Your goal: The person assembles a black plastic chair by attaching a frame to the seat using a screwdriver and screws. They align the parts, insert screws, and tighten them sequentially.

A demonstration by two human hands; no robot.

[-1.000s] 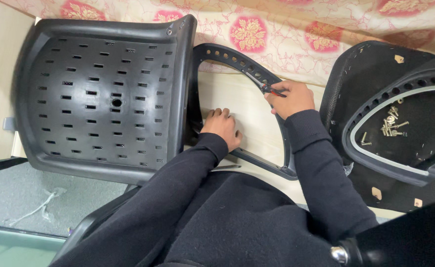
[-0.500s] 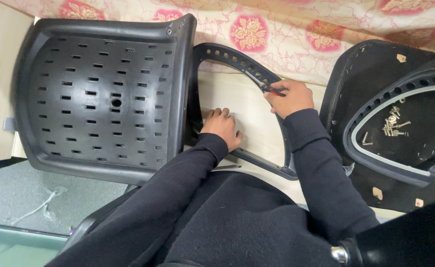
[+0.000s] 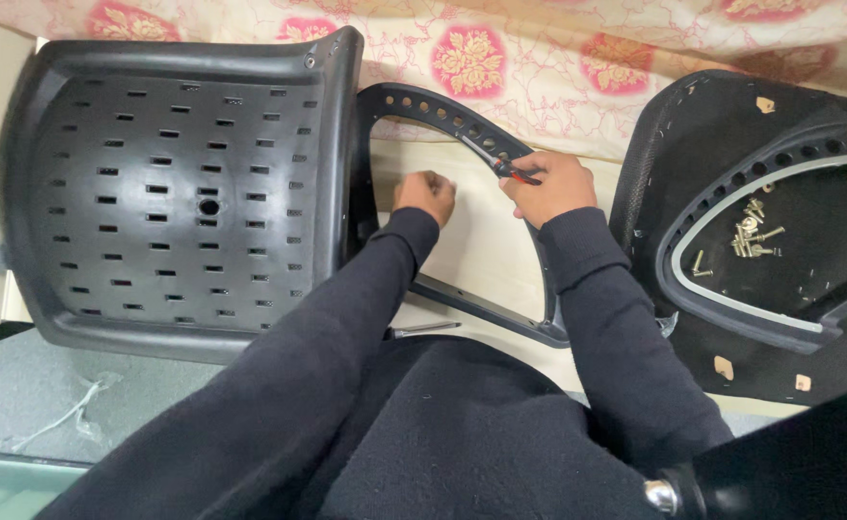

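Black curved armrest [image 3: 443, 120] lies on the pale surface, its arc running from above the left hand to under the right hand. Right hand [image 3: 550, 186] grips a small tool with red handles [image 3: 512, 171], tip against the armrest's holed rim. Left hand [image 3: 425, 195] loosely curled inside the arc, holding nothing that shows. Left of it, touching the armrest, a black slotted chair seat [image 3: 173, 202]. Right of the right hand, an upturned chair back [image 3: 731, 144] cradling loose screws [image 3: 751, 236]. Beyond both hands, flowered cloth [image 3: 539, 67].
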